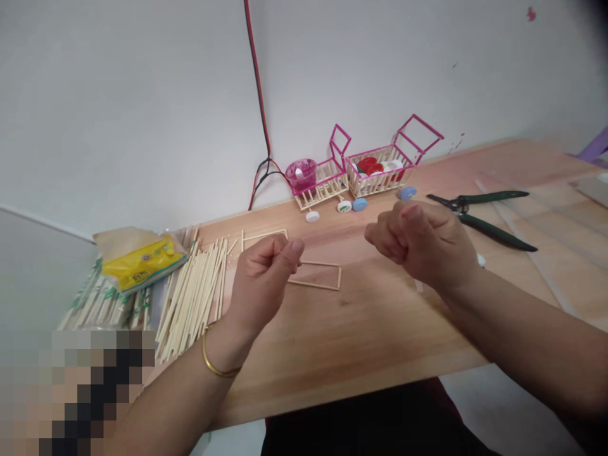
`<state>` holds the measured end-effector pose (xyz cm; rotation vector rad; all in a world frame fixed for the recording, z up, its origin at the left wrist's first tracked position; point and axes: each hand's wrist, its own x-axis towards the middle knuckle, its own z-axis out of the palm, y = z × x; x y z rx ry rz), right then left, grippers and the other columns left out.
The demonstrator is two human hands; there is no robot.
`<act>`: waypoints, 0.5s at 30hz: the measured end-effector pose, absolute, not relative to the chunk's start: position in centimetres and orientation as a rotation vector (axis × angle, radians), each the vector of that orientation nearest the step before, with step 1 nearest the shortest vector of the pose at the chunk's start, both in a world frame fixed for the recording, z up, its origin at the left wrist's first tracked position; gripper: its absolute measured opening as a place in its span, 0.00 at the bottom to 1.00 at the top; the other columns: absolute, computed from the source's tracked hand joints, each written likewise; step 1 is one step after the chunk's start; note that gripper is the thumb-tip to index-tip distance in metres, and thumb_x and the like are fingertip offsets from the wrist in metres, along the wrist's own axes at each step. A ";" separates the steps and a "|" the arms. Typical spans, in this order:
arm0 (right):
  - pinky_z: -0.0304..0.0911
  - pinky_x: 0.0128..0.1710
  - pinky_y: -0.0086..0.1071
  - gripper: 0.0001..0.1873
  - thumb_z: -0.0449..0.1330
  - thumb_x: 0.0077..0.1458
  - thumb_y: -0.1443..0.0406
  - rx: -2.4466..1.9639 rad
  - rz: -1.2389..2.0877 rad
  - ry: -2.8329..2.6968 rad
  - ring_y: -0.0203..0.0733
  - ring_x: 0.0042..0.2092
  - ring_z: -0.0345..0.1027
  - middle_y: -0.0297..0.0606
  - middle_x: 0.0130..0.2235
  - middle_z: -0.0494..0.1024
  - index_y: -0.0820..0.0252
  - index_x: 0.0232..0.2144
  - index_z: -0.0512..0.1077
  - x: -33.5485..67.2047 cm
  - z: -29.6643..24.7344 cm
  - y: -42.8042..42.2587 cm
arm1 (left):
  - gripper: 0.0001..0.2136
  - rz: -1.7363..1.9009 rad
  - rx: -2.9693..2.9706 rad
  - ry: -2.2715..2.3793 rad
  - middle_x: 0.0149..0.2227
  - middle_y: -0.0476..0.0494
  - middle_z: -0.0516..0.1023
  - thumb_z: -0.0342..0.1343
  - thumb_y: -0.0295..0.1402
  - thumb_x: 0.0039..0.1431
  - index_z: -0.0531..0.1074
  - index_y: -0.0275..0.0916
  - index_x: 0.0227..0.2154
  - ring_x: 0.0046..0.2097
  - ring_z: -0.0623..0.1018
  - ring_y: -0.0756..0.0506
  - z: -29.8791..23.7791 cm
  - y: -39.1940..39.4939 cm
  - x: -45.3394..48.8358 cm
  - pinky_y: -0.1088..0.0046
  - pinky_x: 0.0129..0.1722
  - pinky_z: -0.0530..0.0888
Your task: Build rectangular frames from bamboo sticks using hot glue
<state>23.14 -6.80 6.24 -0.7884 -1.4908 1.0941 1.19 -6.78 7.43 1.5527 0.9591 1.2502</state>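
My left hand (263, 282), with a gold bracelet (216, 361) at the wrist, is closed with the thumb pressed against the curled fingers. Anything inside it is hidden. Behind and beside it on the table lie a thin stick rectangle (316, 288) and a second stick frame (266, 234), partly covered by the hand. My right hand (425, 244) makes a fist, raised over the table, and what it may hold does not show. Green-handled pruning shears (494, 221) lie just beyond the right hand.
Along the wall stand two small stick carts (323, 190) with pink-painted edges and bottle-cap wheels. The right cart (380, 174) holds red and white pieces. Many loose sticks (197, 297) and a yellow packet (145, 259) lie at left. A red and black cable (259, 82) hangs down the wall.
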 end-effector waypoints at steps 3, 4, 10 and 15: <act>0.52 0.24 0.32 0.20 0.50 0.61 0.56 -0.565 1.210 -1.506 0.31 0.19 0.55 0.28 0.18 0.61 0.57 0.19 0.59 23.4 6.3 -6.7 | 0.13 1.117 1.966 1.127 0.21 0.53 0.63 0.56 0.35 0.56 0.63 0.38 0.20 0.26 0.63 0.52 7.3 -6.4 0.9 0.74 0.29 0.62; 0.54 0.24 0.32 0.18 0.51 0.61 0.57 -0.517 1.285 -1.553 0.31 0.20 0.58 0.28 0.19 0.64 0.57 0.21 0.61 23.6 6.5 -6.7 | 0.11 1.076 2.072 1.152 0.22 0.52 0.64 0.56 0.34 0.56 0.64 0.38 0.22 0.27 0.64 0.52 7.1 -6.2 0.8 0.74 0.29 0.62; 0.62 0.33 0.29 0.07 0.58 0.56 0.63 -0.439 1.698 -2.252 0.35 0.33 0.69 0.38 0.31 0.76 0.64 0.32 0.72 25.2 8.6 -6.5 | 0.02 0.873 2.476 1.017 0.34 0.44 0.73 0.53 0.29 0.57 0.68 0.37 0.33 0.39 0.71 0.46 4.9 -5.0 0.9 0.68 0.41 0.68; 0.60 0.31 0.28 0.11 0.59 0.52 0.60 -0.975 1.519 -2.694 0.36 0.32 0.69 0.35 0.32 0.78 0.60 0.34 0.76 25.5 7.7 -6.3 | 0.07 0.640 2.681 0.887 0.43 0.42 0.74 0.52 0.28 0.57 0.71 0.37 0.39 0.47 0.70 0.44 3.5 -4.7 0.9 0.62 0.49 0.65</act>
